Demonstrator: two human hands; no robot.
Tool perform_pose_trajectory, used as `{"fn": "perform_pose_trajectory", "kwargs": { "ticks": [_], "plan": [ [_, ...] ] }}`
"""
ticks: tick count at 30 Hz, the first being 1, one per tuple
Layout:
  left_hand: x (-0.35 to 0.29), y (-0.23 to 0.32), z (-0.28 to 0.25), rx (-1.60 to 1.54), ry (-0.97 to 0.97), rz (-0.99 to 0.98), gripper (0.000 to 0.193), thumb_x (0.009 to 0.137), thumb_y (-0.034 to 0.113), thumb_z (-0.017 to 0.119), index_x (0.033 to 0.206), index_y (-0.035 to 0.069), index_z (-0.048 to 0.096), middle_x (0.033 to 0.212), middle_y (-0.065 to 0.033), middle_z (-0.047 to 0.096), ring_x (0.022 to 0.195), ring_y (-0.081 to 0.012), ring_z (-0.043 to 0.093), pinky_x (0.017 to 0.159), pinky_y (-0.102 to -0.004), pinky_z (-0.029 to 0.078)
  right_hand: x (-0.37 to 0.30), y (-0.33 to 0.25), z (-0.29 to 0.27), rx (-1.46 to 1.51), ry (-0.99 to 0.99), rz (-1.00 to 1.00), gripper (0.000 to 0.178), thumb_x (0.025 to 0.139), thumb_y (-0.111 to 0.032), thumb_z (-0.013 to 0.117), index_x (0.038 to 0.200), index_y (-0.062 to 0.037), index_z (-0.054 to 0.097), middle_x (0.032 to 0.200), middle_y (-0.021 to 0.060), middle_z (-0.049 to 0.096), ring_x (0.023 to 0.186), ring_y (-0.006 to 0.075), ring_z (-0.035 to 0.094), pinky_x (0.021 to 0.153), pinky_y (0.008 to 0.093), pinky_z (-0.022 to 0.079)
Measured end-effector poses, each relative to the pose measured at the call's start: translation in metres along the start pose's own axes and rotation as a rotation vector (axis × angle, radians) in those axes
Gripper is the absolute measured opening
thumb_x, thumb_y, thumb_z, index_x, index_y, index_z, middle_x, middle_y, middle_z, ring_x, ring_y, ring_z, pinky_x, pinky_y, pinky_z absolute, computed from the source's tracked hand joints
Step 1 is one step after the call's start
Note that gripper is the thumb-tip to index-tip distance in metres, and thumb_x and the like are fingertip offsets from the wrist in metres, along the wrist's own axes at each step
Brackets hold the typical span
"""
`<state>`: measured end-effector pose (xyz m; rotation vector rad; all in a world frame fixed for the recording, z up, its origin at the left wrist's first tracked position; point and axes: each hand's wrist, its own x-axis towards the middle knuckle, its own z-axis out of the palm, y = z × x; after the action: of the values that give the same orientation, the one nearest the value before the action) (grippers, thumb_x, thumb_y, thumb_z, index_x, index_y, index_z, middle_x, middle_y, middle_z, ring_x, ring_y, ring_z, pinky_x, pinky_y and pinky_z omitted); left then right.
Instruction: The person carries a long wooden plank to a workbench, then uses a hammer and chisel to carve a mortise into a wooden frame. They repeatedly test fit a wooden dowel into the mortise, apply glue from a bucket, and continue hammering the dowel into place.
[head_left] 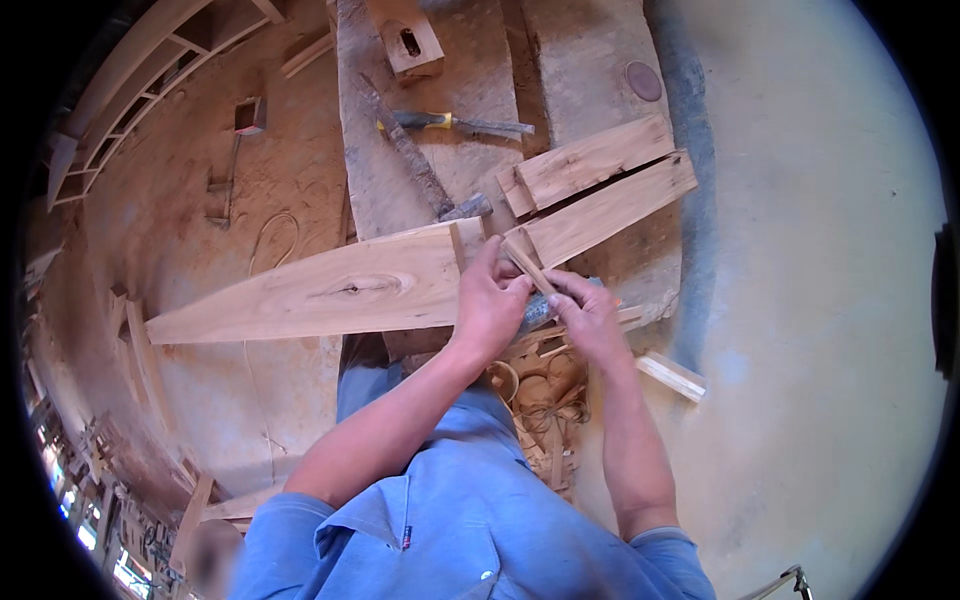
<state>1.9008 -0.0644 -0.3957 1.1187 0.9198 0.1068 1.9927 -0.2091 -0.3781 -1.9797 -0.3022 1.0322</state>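
A small narrow wooden strip (527, 264) is held at a slant between my two hands, over the workbench. My left hand (487, 312) is closed with its thumb and fingers at the strip's left side. At its lower end, my right hand (593, 318) pinches the strip. Beneath the hands shows part of a blue-grey object (538, 310), its kind mostly hidden. A tapered board (310, 292) with a knot extends leftward from my left hand. Just beyond the strip lie two shorter boards (605, 210), (600, 165) with a dark gap between them.
On the bench (590, 60) lie a hammer (465, 208), a chisel (425, 120) with a yellow and dark handle, a slotted wood block (408, 42) and a round dark disc (643, 82). A wood offcut (671, 377) is at the right. Shavings (545, 385) and a cord (275, 235) lie below.
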Motion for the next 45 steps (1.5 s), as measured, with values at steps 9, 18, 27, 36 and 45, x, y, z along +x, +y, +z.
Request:
{"fn": "perform_pose_trajectory", "kwargs": {
  "ticks": [9,18,27,36,45],
  "plan": [
    [0.026,0.006,-0.121,0.68,0.486,0.712,0.032,0.087,0.004,0.066,0.119,-0.002,0.062,0.113,-0.0177,0.065,0.111,-0.0356,0.058,0.1,-0.0429,0.044,0.034,-0.012,-0.011,-0.612,-0.037,-0.318,0.022,0.088,-0.007,0.067,0.107,-0.0119,0.077,0.088,0.0149,0.066,0.088,0.0352,0.066,0.079,0.0421,0.053],
    [0.057,-0.039,-0.14,1.037,0.41,0.747,0.032,0.096,0.021,0.05,0.116,0.001,0.064,0.108,-0.0176,0.064,0.105,-0.0374,0.056,0.097,-0.0473,0.04,0.062,-0.019,-0.016,-0.752,-0.148,-0.422,0.024,0.086,-0.002,0.065,0.103,-0.012,0.078,0.083,0.0138,0.065,0.085,0.0335,0.065,0.077,0.0414,0.052],
    [0.056,-0.039,-0.142,0.995,0.367,0.691,0.031,0.092,0.02,0.055,0.116,0.004,0.065,0.103,-0.0155,0.063,0.104,-0.0362,0.056,0.097,-0.0476,0.039,0.064,-0.024,-0.017,-0.778,-0.125,-0.511,0.027,0.081,0.0,0.062,0.098,-0.0139,0.077,0.081,0.0114,0.063,0.084,0.0337,0.064,0.077,0.0437,0.052],
    [0.057,-0.037,-0.141,1.005,0.382,0.722,0.03,0.091,0.02,0.055,0.114,0.004,0.066,0.1,-0.0147,0.063,0.1,-0.0353,0.057,0.096,-0.0472,0.039,0.058,-0.026,-0.011,-0.719,-0.108,-0.554,0.029,0.072,0.005,0.063,0.094,-0.0103,0.075,0.08,0.0108,0.063,0.08,0.0327,0.065,0.071,0.043,0.053],
    [0.056,-0.036,-0.139,1.009,0.386,0.71,0.029,0.09,0.02,0.055,0.112,0.004,0.066,0.1,-0.0149,0.063,0.1,-0.0351,0.057,0.096,-0.0475,0.039,0.06,-0.04,-0.009,-0.859,-0.209,-0.6,0.026,0.073,0.001,0.063,0.095,-0.0098,0.072,0.078,0.0117,0.061,0.078,0.0334,0.065,0.068,0.0437,0.053]
  ]
}}
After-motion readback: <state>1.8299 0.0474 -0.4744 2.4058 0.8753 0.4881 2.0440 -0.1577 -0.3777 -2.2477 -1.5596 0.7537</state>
